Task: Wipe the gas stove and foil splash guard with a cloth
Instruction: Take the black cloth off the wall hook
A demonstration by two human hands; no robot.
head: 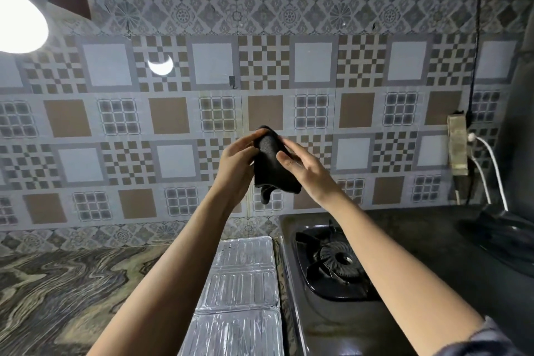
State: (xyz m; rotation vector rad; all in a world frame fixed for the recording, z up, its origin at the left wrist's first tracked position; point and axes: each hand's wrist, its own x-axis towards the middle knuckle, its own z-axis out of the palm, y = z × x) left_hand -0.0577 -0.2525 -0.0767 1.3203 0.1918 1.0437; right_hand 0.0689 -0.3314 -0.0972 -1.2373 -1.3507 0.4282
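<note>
Black cloth (271, 166) before tiled wall (169, 115), between left grip (235, 166) and right grip (307, 172) — both clasping it

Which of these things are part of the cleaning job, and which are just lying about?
For the job: cloth, held by left hand and right hand; stove; foil guard.
Just about: lamp, power strip, white cables, wall hook.

Cloth (273, 166) up between both hands.
Left hand (235, 172) and right hand (307, 172) grip it; stove (320, 315) below them.
</note>
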